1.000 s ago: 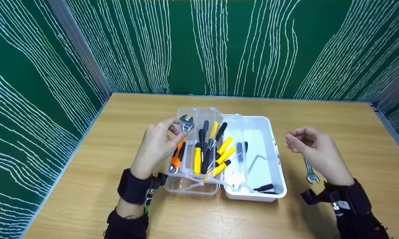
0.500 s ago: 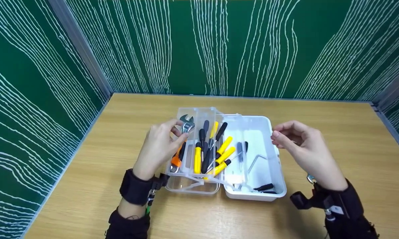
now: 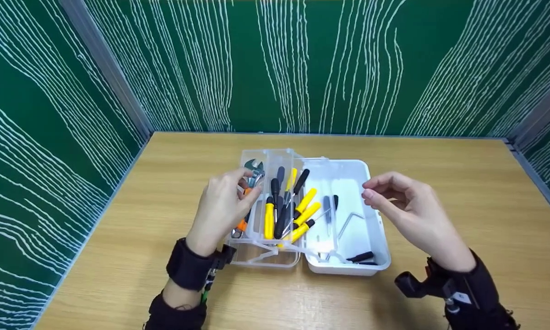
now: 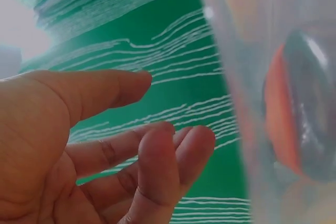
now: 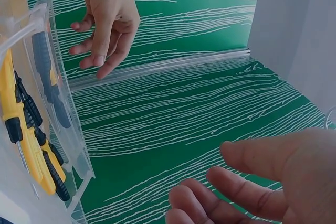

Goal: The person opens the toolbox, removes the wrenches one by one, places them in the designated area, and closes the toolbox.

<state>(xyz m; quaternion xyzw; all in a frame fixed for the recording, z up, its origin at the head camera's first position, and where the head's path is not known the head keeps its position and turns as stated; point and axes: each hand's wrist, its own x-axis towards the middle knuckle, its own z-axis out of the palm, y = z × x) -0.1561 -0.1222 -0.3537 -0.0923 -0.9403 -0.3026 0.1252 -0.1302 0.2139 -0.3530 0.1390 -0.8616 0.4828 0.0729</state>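
Observation:
My left hand (image 3: 222, 206) hovers over the left side of a clear plastic tray (image 3: 255, 153), thumb and fingers apart and holding nothing. Just beyond its fingertips lies an adjustable wrench (image 3: 255, 167) with an orange handle, partly hidden by the hand. Relaxed and holding nothing, my right hand (image 3: 410, 211) hangs in the air by the right wall of the white toolbox (image 3: 381, 254). In the left wrist view a blurred orange and grey thing (image 4: 283, 114) shows behind clear plastic.
Several yellow-handled screwdrivers (image 3: 269, 220) and black-handled ones (image 3: 302, 178) fill the middle of the trays. A bent hex key (image 3: 348, 224) and a black-handled tool (image 3: 361, 256) lie on the toolbox floor. Green walls with white lines enclose the wooden table (image 3: 275, 302).
My right hand has moved left, from above the table to the toolbox's right wall. The open-end wrench seen earlier on the table is now hidden behind it. My left hand has barely moved.

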